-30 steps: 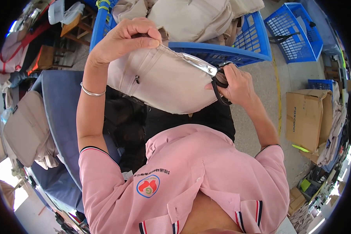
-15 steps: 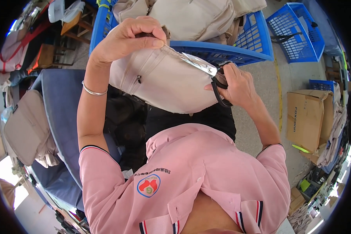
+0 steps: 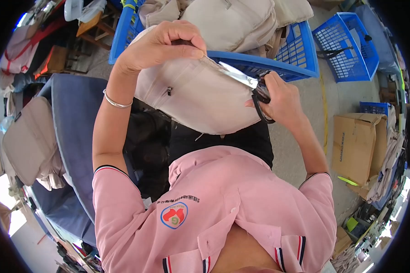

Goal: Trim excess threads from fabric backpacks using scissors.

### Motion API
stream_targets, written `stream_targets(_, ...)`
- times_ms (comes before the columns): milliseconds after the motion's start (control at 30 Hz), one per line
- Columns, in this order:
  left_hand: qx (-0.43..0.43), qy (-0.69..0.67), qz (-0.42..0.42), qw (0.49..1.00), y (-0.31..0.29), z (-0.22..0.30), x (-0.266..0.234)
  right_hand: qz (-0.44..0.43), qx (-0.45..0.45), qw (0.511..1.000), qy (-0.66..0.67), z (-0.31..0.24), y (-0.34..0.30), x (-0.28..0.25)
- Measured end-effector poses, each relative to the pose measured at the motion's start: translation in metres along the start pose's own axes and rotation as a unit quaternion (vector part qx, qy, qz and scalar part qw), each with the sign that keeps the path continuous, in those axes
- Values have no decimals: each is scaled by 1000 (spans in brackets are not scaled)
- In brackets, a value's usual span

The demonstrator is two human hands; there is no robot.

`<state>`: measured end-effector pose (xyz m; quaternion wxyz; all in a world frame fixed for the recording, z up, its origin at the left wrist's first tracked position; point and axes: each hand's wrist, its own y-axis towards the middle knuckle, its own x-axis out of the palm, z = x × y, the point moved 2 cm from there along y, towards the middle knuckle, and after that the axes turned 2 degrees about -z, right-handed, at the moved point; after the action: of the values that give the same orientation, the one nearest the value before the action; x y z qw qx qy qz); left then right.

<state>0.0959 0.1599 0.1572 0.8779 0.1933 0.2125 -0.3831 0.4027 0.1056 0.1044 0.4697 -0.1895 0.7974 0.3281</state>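
Observation:
A beige fabric bag (image 3: 209, 98) with a zipper and a dark pull hangs in front of my body. My left hand (image 3: 164, 45) pinches its upper edge between thumb and fingers. In my right hand (image 3: 280, 100) is a pair of scissors (image 3: 243, 79) with black handles, my fingers through or around the loops. The silver blades point up and left along the bag's top edge, their tips close to my left fingertips. Whether the blades touch the fabric I cannot tell. A loose thread shows at the bag's lower edge.
Just beyond the bag stands a blue plastic crate (image 3: 278, 68) heaped with beige bags (image 3: 232, 22). Another blue crate (image 3: 346, 45) and a cardboard box (image 3: 355, 148) are on the right. At the left, a beige piece (image 3: 32, 136) lies by a dark blue padded surface (image 3: 73, 123).
Both hands, the bag and the scissors have shifted slightly right in the picture. The scissor blades look more closed now. The left hand keeps its pinch on the bag's edge.

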Motion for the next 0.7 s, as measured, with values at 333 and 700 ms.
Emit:
stream_targets(333, -31, 397, 313, 862, -30, -7, 20, -55, 149, 981, 113, 19, -2, 22)
stream_targets(700, -291, -507, 603, 543, -164, -123, 264, -39, 303, 930, 206, 57, -15, 65)
